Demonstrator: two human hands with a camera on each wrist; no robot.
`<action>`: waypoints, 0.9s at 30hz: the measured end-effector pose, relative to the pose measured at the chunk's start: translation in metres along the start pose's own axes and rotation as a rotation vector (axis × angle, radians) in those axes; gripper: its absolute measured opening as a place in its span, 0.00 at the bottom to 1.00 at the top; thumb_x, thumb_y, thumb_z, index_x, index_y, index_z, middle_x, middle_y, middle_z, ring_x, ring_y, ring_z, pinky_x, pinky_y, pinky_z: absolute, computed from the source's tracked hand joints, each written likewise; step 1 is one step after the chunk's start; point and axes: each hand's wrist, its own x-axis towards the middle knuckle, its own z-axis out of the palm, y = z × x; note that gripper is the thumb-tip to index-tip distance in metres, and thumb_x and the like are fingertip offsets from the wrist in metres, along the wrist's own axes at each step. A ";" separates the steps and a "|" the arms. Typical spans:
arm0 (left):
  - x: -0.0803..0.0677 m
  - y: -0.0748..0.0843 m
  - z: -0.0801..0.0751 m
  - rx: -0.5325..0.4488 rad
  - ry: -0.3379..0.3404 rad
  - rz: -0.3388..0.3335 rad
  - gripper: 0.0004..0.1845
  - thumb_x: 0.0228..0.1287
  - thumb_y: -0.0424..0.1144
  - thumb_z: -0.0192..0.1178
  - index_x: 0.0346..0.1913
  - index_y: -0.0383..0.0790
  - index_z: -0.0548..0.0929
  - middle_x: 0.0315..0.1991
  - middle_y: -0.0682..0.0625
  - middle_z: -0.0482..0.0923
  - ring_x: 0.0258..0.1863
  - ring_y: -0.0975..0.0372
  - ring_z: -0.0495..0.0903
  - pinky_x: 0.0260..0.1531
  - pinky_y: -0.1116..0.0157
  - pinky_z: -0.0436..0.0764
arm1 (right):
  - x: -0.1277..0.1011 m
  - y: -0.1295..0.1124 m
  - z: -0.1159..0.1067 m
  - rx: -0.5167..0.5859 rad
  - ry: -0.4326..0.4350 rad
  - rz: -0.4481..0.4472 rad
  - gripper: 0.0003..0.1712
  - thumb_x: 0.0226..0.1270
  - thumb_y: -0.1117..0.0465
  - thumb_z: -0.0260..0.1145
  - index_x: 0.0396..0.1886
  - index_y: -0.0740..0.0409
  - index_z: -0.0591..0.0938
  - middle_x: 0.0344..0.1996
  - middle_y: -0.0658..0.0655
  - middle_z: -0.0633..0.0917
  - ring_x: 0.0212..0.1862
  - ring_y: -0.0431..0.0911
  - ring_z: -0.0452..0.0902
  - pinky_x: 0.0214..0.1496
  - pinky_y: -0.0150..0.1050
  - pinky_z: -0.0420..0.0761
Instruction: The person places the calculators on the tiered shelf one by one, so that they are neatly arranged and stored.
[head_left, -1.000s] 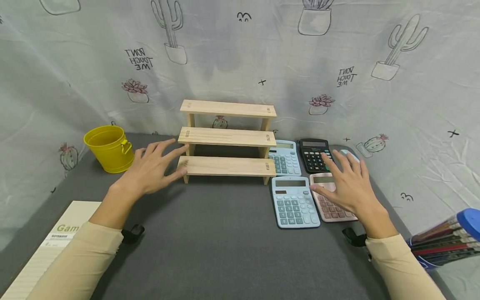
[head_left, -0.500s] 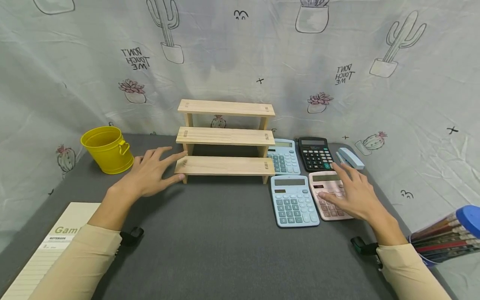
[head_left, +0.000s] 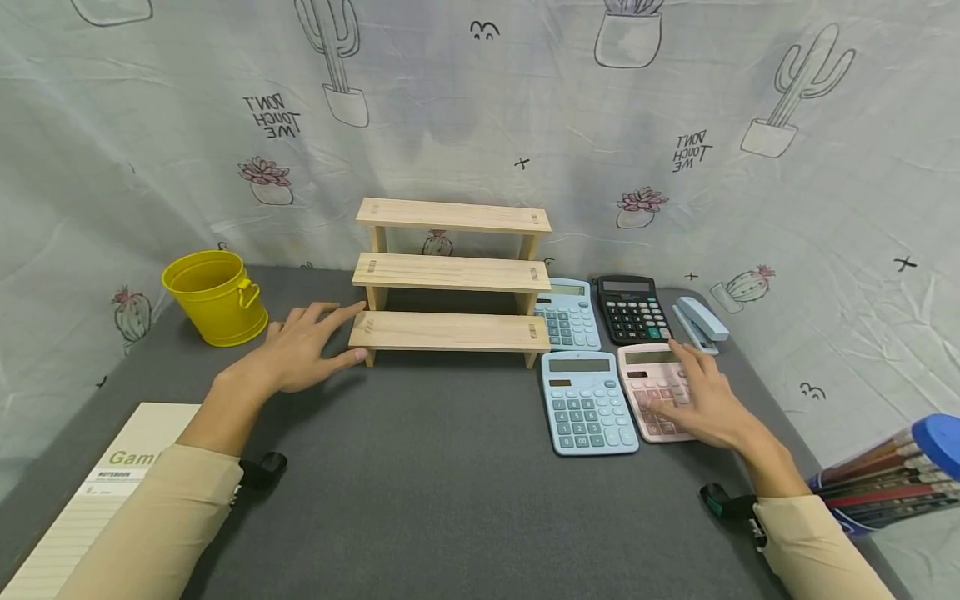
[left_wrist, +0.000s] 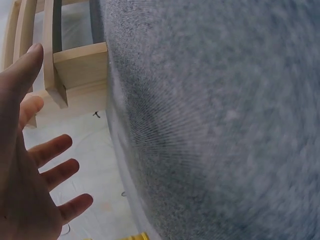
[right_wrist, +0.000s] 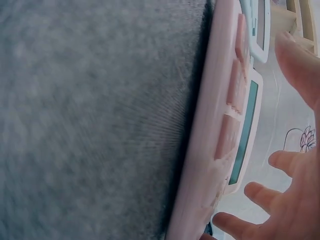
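My left hand (head_left: 292,354), fingers spread, is at the left end of a three-step wooden shelf (head_left: 450,331). In the left wrist view its thumb and fingers stand apart beside the wooden steps (left_wrist: 82,65); whether a fingertip touches the wood I cannot tell. My right hand (head_left: 712,408) hovers low over the right side of a pink calculator (head_left: 654,379), thumb above the keys. From the right wrist view, the fingers are extended and apart, holding nothing. A light blue calculator (head_left: 588,408) lies left of the pink one. Behind them lie a black calculator (head_left: 632,308) and another blue calculator (head_left: 567,317).
A light blue stapler (head_left: 705,321) lies at the right, behind my right hand. The yellow bucket (head_left: 213,304) stands at the back left, and a notebook (head_left: 90,500) lies at the front left. On the right is a pencil tub (head_left: 892,483) with a blue lid. Patterned cloth hangs behind.
My right hand has come down and nearer to the pink calculator, uncovering the stapler. My left hand has shifted slightly at the shelf's left end. The objects stay in place.
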 end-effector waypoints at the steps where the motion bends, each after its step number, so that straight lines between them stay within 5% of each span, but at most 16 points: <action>1: 0.000 0.000 0.000 -0.004 -0.002 -0.001 0.44 0.72 0.71 0.51 0.83 0.58 0.52 0.78 0.36 0.54 0.72 0.34 0.56 0.56 0.30 0.62 | 0.000 0.000 0.000 0.002 -0.003 0.001 0.64 0.62 0.42 0.75 0.84 0.60 0.46 0.76 0.79 0.50 0.69 0.85 0.51 0.61 0.82 0.57; 20: 0.009 -0.011 0.009 -0.117 -0.037 -0.017 0.45 0.74 0.70 0.48 0.83 0.51 0.53 0.77 0.31 0.55 0.73 0.31 0.56 0.60 0.23 0.57 | 0.004 -0.005 0.008 0.042 -0.089 -0.024 0.69 0.57 0.44 0.78 0.84 0.57 0.42 0.76 0.80 0.45 0.69 0.84 0.49 0.60 0.81 0.57; 27: 0.013 -0.011 0.014 -0.204 -0.058 -0.016 0.43 0.75 0.69 0.46 0.83 0.51 0.51 0.78 0.32 0.55 0.75 0.30 0.53 0.61 0.22 0.52 | 0.002 0.002 0.012 0.062 -0.108 -0.060 0.75 0.53 0.46 0.80 0.84 0.58 0.37 0.77 0.80 0.40 0.70 0.85 0.40 0.60 0.83 0.49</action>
